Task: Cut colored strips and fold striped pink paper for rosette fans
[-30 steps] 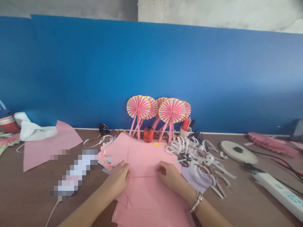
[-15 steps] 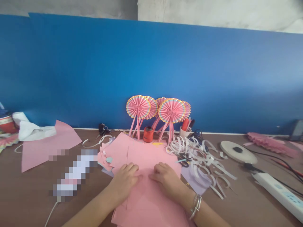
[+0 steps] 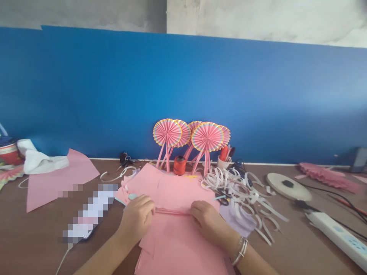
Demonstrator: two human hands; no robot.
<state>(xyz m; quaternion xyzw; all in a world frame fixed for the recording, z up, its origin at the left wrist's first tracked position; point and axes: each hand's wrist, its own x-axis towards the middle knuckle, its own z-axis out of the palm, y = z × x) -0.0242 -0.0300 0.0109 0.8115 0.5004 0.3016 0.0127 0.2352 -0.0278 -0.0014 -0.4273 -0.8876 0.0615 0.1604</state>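
Note:
Between my two hands lies a narrow pleated strip of pink paper (image 3: 173,211), its folds running left to right. My left hand (image 3: 137,217) grips the strip's left end with curled fingers. At the other end my right hand (image 3: 207,218), with silvery bangles on its wrist, pinches the paper. Under and around them spreads a stack of pink paper sheets (image 3: 183,248). Behind the stack stand several round pleated paper fans (image 3: 207,136) with pink sticks and yellow-blue rims. A red spool (image 3: 179,166) sits in front of the fans.
Curled white paper strips (image 3: 237,187) heap on the right, above a lavender sheet (image 3: 239,219). Farther right are a cream disc (image 3: 288,187) and a white power strip (image 3: 338,236). A pink sheet (image 3: 57,185) and a blurred-out device (image 3: 91,214) lie left. A blue partition (image 3: 183,88) stands behind.
My hands have moved apart and now hold a pleated strip between them; before, they were closer together on the flat pink paper. The view has tilted slightly up.

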